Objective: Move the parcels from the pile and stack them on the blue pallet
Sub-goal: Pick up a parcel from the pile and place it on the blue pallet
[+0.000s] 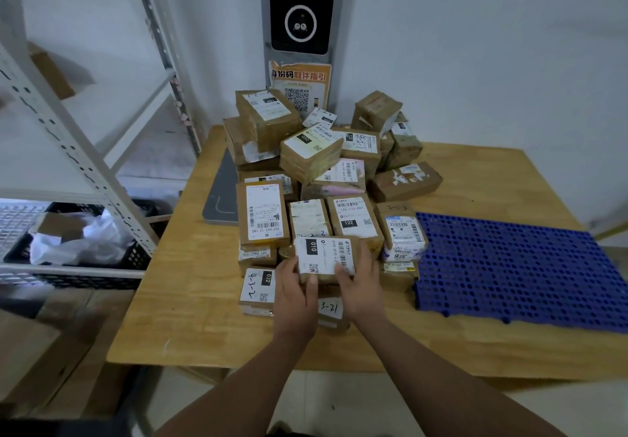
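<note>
A pile of several brown cardboard parcels with white labels covers the middle of the wooden table. At the pile's front, a small parcel labelled 010 is held between both hands. My left hand grips its left front corner, thumb on the label. My right hand grips its right side, fingers curled over the top edge. The blue perforated pallet lies flat on the table to the right of the pile, with nothing on it.
A grey flat device lies on the table left of the pile. White metal shelving stands at the left, with a black crate of bags under it. A tall scanner kiosk stands against the wall behind.
</note>
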Demonstrator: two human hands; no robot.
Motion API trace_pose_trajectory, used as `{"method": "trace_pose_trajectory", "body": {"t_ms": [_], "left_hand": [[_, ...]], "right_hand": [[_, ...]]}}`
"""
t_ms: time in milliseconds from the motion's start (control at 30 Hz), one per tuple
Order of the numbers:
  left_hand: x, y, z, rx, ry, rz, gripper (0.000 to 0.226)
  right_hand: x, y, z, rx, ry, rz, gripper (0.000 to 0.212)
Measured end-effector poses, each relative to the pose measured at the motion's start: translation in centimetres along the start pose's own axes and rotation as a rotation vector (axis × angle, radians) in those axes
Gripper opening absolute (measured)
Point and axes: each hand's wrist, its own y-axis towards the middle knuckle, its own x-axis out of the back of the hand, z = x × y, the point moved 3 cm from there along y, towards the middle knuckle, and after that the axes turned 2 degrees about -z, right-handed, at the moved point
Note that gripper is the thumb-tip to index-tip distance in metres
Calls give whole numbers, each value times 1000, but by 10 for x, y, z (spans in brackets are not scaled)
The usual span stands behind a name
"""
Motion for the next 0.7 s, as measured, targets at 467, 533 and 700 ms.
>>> {"method": "trace_pose_trajectory", "body": {"t_ms": [467, 533, 700], "left_hand": [[-29, 44, -63, -119, -114, -172, 43], [-40, 50, -77, -138, -116, -155, 43], [-82, 54, -109, -207, -101, -57, 46]], "right_hand": [[50, 36, 19, 56, 199, -255, 49], [63, 45, 16, 44, 232, -305, 49], [104, 67, -6, -18, 244, -419, 53]]}}
